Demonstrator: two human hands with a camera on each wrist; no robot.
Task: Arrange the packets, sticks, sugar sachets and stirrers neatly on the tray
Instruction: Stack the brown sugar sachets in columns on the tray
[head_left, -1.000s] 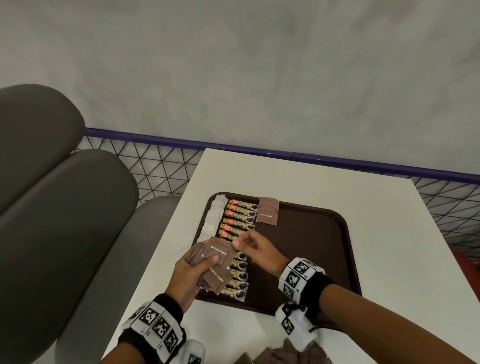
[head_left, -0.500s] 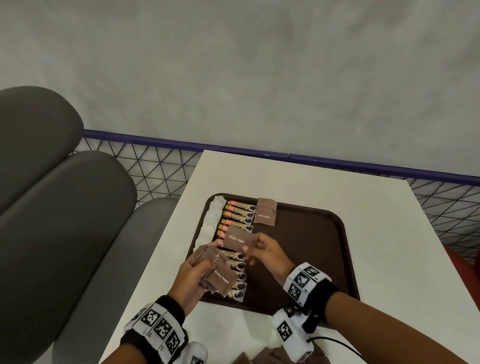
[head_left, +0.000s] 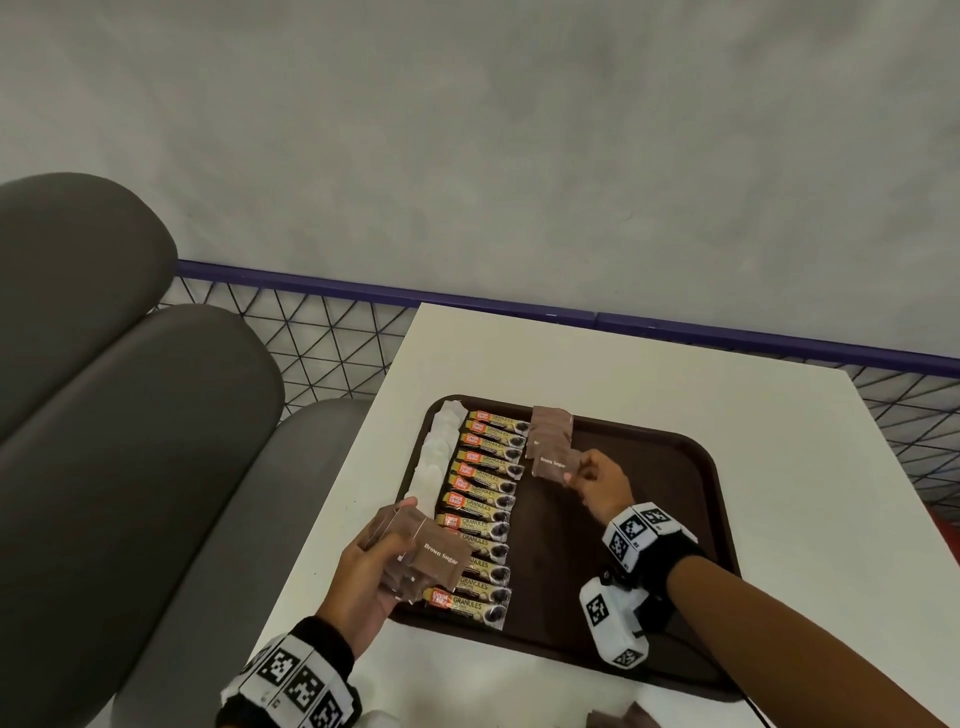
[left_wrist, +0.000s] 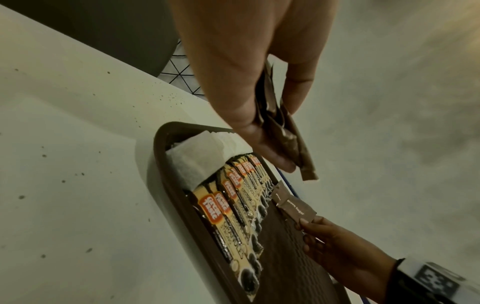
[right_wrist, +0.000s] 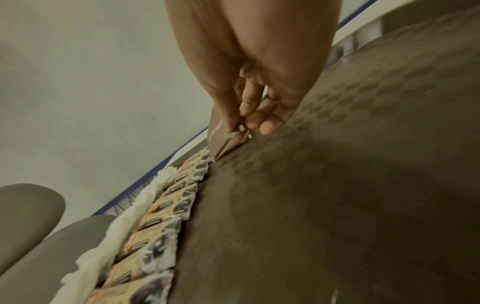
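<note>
white table (head_left: 597, 374), brown tray (head_left: 691, 499) | right hand (head_left: 597, 480) pinches a brown sugar sachet (head_left: 553, 464) beside the coffee sticks (head_left: 480, 514) | left hand (head_left: 363, 577) clutches the spare sachets (head_left: 421, 556) (a messy fan) | next: probably lay it overlapping, edges aligned

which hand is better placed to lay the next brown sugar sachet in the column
Right. The right hand already pinches a single brown sugar sachet just below the placed sachets; the left hand grips the spare stack.

place: café seating | cues: padded grey bench (head_left: 130, 415), white table (head_left: 597, 364), serving tray (head_left: 717, 519)
</note>
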